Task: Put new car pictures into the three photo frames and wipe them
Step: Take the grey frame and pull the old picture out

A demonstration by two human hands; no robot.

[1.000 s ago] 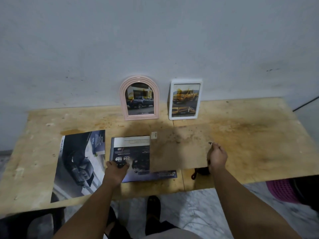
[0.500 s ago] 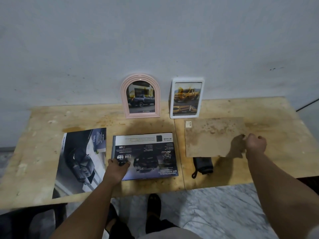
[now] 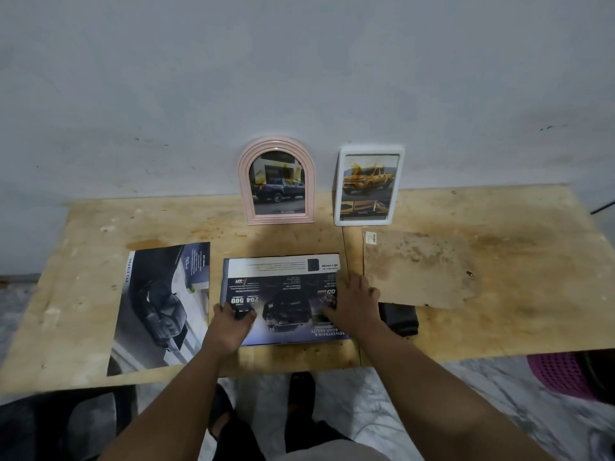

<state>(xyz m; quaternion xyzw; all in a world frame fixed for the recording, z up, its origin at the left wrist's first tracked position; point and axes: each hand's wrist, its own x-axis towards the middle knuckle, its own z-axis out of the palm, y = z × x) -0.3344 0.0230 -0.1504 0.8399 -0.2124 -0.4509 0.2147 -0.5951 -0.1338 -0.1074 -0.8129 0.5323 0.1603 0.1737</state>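
Right hand [image 3: 357, 299] now flat on brochure [image 3: 283, 297]; left hand [image 3: 233, 319] pinching it; two frames.

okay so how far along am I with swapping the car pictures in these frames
Partly done. The backing board is off and lies to the right. In hand: the left hand and right hand rest on the frame lying on the table. Left: fitting a new picture, perhaps from the brochure page. The pink arched frame and white frame hold smeared pictures; no wiping shows.
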